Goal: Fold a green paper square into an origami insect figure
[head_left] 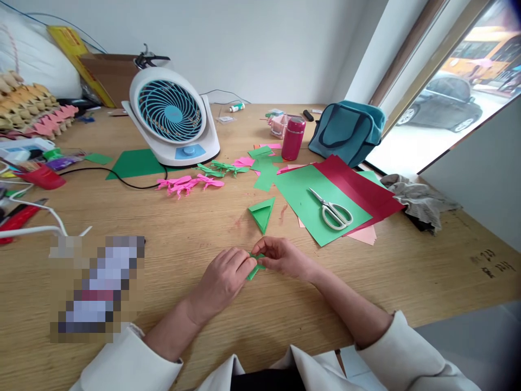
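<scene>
Close to the table's front edge, a small piece of folded green paper (253, 271) is between my two hands, mostly hidden by the fingers. My left hand (228, 271) is closed over its left side, fingers bent down onto it. From the right, my right hand (283, 258) pinches the paper's upper right part between thumb and fingers. Just beyond my hands lies a folded green paper triangle (263, 214). Farther right, white-handled scissors (334, 213) rest on a green paper sheet (299, 190), with dark red sheets (354, 190) partly beneath it.
A white fan (173, 117) stands at the back left, near pink folded figures (189, 184) and green folded figures (222, 169). Behind the loose green pieces (266, 171) are a red thermos (293, 138) and a teal bag (348, 130). A blurred-out object (100, 288) lies left.
</scene>
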Available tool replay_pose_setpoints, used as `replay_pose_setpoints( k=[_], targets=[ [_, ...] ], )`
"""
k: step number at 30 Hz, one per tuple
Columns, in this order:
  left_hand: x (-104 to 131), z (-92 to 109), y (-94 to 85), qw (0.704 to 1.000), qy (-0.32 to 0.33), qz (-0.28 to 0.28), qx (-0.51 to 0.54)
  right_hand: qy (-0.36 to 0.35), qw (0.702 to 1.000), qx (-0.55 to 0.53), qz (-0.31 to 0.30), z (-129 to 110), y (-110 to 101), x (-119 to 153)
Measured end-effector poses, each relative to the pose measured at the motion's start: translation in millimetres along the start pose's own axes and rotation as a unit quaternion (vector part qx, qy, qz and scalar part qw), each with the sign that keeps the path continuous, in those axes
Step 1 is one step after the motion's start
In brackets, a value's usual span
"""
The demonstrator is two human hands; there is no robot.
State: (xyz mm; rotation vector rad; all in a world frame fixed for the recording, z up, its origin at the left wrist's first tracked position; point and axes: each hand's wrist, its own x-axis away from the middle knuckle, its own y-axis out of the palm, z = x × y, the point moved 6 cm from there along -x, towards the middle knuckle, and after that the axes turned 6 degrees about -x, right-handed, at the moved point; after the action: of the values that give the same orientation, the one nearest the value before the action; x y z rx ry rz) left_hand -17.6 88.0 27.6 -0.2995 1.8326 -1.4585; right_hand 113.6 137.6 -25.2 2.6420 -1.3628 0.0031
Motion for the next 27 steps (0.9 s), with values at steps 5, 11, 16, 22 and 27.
replay_pose_setpoints(
  k=[5,11,16,22,27],
  targets=[
    [4.8,2.4,5.0,0.991,-0.03,-0.044,0.12,-0.009,0.991,0.13,-0.005,-9.7,0.7,7.2],
    [7.5,-5.3,13.4,0.975,-0.096,-0.06,0.191,-0.054,0.946,0.319,0.014,-29.5,4.9,15.3],
    [9.0,-9.6,21.6,0.962,-0.142,-0.085,0.219,-0.036,0.929,0.366,0.03,-31.3,-1.7,18.4],
    [10.3,-9.5,20.7,0.957,-0.16,-0.083,0.229,-0.036,0.908,0.417,-0.001,-32.7,3.3,19.9],
    [9.9,-8.3,21.3,0.952,-0.173,-0.083,0.237,-0.012,0.899,0.437,-0.009,-31.9,8.1,19.5]
  ],
)
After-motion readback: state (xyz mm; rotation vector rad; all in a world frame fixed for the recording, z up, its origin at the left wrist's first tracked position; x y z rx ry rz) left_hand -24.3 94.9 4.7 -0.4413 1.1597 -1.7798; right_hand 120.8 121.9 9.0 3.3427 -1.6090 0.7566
